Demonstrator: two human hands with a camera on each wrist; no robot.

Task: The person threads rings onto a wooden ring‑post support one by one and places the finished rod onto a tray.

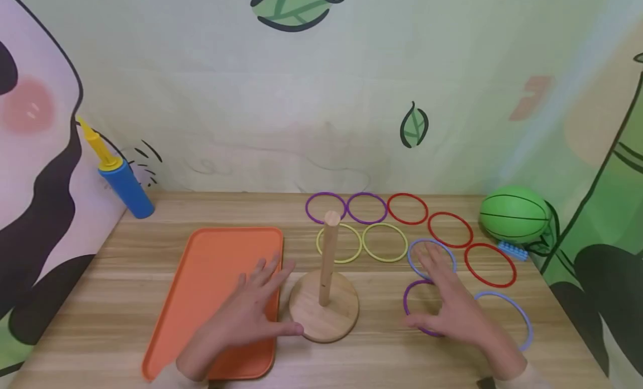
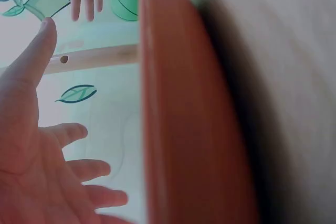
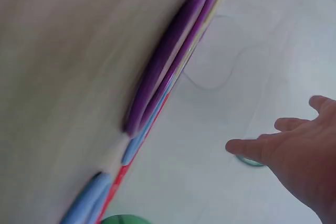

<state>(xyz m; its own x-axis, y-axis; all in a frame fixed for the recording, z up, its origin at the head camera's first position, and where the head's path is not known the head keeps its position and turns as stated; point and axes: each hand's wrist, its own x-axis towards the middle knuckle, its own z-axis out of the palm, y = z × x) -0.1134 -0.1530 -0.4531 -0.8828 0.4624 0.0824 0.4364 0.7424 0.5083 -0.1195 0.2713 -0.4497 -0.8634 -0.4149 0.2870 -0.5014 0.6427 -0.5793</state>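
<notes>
Above the right side of an orange tray (image 1: pixel 221 299), my left hand (image 1: pixel 248 311) is spread, its thumb overlapping the base of a wooden peg stand (image 1: pixel 326 266) in the head view. In the left wrist view the hand (image 2: pixel 47 161) has nothing between its fingers; the tray's rim (image 2: pixel 173 103) is beside it. My right hand (image 1: pixel 454 305) hovers with fingers extended over a purple ring (image 1: pixel 409 302) and a blue ring (image 1: pixel 417 266). The right wrist view shows that hand (image 3: pixel 299 150) holding nothing, with the purple ring (image 3: pixel 152 87) lying flat below. Part of the purple ring is hidden behind the hand.
Several more rings lie flat behind and right of the stand, including a yellow ring (image 1: pixel 385 261) and a red ring (image 1: pixel 512 269). A green ball (image 1: pixel 514 215) and a small blue block (image 1: pixel 513 250) sit back right. A blue-and-yellow pump (image 1: pixel 125 185) leans at the back left.
</notes>
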